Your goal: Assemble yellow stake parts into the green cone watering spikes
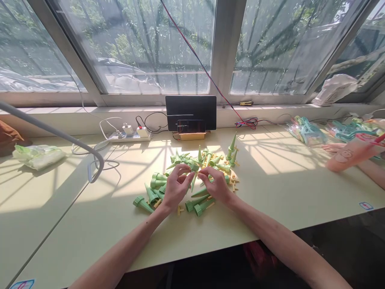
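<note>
Between the fingers of my left hand (176, 187) is a green plastic watering spike (195, 167), its wide ribbed end up and its point slanting down. My right hand (219, 186) is pinched close against the side of that spike. A tiny yellow bit shows at its fingertips, probably a small valve, but too small to make out surely. Around both hands lies a loose pile of similar green spikes (142, 203) and small yellow T-shaped valves (179, 210). A few spikes stand upright at the pile's back right, one of them tall (232, 145).
Behind the pile a dark tablet (191, 108) leans on the window ledge with a phone in front. A power strip (129, 137), a grey curved tube (60, 134) and a plastic packet (39, 155) are left. Another person's arm (371, 171) and a pink cup (350, 154) are right.
</note>
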{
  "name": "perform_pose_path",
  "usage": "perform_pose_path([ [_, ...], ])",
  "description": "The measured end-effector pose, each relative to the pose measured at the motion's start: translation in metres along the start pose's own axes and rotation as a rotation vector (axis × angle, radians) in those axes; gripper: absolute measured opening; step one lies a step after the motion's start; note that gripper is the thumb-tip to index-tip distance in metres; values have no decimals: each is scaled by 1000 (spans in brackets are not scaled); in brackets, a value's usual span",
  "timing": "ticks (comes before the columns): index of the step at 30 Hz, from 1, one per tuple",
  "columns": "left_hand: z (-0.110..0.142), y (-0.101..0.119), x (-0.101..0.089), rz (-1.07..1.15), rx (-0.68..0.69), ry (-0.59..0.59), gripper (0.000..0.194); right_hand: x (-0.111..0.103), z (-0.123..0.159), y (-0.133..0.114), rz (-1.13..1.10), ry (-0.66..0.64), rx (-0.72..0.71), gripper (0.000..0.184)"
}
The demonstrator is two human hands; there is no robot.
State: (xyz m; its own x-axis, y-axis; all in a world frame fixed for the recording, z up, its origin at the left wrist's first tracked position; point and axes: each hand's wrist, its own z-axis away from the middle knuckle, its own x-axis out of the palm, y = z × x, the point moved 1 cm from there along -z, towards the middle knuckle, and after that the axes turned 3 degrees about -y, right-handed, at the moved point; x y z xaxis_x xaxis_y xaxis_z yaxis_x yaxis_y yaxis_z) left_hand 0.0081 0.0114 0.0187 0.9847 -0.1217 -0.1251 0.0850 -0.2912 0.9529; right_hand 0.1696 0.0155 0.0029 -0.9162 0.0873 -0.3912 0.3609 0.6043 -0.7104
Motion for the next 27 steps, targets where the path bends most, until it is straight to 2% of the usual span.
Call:
perform_pose_path([
  [14,1,-5,0,-68,77,-27,24,-2,-1,-3,-19,-50,62,31],
  [27,2,-1,1,-102,80,-14,26,-3,-1,-4,-180,-54,161,39],
])
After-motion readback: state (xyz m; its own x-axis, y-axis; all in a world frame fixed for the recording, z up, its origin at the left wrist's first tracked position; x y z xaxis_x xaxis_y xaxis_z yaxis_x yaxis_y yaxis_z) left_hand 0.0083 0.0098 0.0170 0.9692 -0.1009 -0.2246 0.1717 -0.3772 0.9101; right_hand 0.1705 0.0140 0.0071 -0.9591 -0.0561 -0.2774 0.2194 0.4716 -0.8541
